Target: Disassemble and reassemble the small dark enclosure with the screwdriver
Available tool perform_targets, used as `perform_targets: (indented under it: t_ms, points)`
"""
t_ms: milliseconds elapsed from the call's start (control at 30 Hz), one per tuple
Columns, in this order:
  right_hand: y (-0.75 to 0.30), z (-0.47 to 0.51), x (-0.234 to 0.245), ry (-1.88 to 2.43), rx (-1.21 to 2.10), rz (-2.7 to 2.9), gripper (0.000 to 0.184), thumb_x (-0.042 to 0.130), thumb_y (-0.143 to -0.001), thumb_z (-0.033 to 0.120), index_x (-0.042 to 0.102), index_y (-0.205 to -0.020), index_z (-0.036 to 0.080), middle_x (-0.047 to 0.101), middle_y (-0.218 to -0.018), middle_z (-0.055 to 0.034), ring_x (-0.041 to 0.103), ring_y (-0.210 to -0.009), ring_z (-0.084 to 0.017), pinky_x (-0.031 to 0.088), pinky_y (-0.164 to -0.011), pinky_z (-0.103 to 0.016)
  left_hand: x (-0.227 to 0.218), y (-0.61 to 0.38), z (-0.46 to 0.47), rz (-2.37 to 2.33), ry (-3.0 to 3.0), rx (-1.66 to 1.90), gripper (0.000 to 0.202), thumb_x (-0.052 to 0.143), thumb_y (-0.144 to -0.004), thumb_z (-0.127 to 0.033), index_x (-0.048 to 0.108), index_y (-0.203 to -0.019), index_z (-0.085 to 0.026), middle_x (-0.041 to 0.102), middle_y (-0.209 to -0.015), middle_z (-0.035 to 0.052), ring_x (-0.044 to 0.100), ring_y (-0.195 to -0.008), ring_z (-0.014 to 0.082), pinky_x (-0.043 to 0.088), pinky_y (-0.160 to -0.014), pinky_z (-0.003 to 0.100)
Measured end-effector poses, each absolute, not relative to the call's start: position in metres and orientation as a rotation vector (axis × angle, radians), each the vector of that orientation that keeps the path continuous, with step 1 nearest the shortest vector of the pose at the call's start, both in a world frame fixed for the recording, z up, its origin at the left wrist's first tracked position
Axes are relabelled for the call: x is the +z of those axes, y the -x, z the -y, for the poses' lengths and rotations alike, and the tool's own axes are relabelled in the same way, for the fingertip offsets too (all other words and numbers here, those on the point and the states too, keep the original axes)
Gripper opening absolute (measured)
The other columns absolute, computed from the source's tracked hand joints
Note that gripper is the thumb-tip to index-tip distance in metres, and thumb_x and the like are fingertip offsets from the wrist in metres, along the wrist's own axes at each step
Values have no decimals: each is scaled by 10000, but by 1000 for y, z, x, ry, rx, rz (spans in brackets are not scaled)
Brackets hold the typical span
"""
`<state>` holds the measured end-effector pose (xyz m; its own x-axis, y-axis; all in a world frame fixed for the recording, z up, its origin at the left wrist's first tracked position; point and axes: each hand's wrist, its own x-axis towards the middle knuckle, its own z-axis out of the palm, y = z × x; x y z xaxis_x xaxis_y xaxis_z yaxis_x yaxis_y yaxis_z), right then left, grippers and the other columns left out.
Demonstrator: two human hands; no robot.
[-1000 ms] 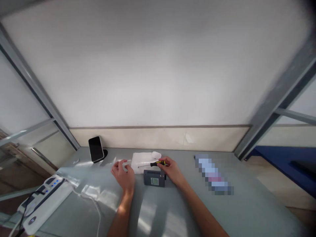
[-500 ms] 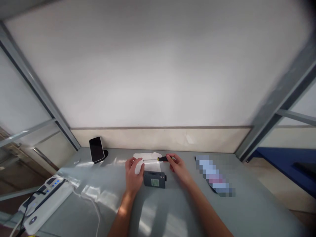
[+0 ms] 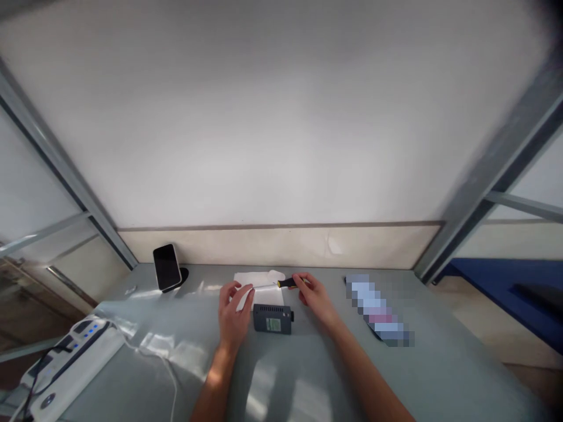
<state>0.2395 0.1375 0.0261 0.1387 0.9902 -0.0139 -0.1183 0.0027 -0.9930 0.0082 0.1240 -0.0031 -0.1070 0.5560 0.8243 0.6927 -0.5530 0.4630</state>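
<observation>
Screwdriver [image 3: 281, 283] | R hand [image 3: 313, 296] still grips it | L hand [image 3: 234, 313] barely moved

We are looking at a grey table [image 3: 308, 381] that is standing against a pale wall. A small dark box [image 3: 272, 319] is sitting flat near the middle, with a light label facing us. Just behind it, a white sheet [image 3: 259, 282] is lying on the table, touching the box or nearly so. A black phone [image 3: 166, 267] is leaning upright at the back left. A white power strip [image 3: 70, 357] with little blue lights is lying at the left edge, and a thin white cord [image 3: 171, 372] is running across the table beside it. Some clear plastic [image 3: 162, 343] is shining between the strip and the box. On the right, well apart from the box, a long blurred thing [image 3: 378, 310] is lying slanted.
</observation>
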Motion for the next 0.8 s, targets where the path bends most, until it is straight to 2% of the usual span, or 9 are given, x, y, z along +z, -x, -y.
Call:
perform_targets:
  t_ms: [300, 433, 567, 800]
  points:
    - [-241, -138, 23, 1191, 1139, 1045, 606, 756, -702, 781, 694, -898, 211, 705, -678, -20, 389, -471, -109, 286, -472, -255, -1, -9, -124, 1378, 2024, -1770, 118, 709, -983, -288, 810, -1030, -251, 629, -1036, 67, 668, -882, 173, 592, -826, 312]
    - [-244, -140, 23, 1194, 1068, 1059, 652, 739, -682, 826, 686, -887, 210, 619, -600, 13, 393, -479, -122, 292, -465, -260, -2, -9, -125, 1411, 2016, -1778, 132, 700, -988, -327, 796, -997, -238, 643, -1017, 67, 677, -889, 181, 594, -831, 317]
    - [-245, -137, 31, 1174, 977, 1096, 640, 730, -728, 808, 700, -933, 202, 610, -653, 6, 430, -532, -138, 320, -491, -269, -1, -8, -124, 1452, 1985, -1772, 177, 694, -982, -374, 770, -914, -229, 660, -971, 63, 688, -911, 200, 599, -839, 324]
    - [-240, -127, 45, 1153, 864, 1150, 581, 701, -791, 777, 708, -950, 218, 558, -674, 12, 447, -599, -165, 362, -541, -280, -3, -6, -125, 1483, 2009, -1763, 217, 669, -992, -414, 771, -915, -239, 672, -964, 67, 687, -917, 209, 608, -846, 346]
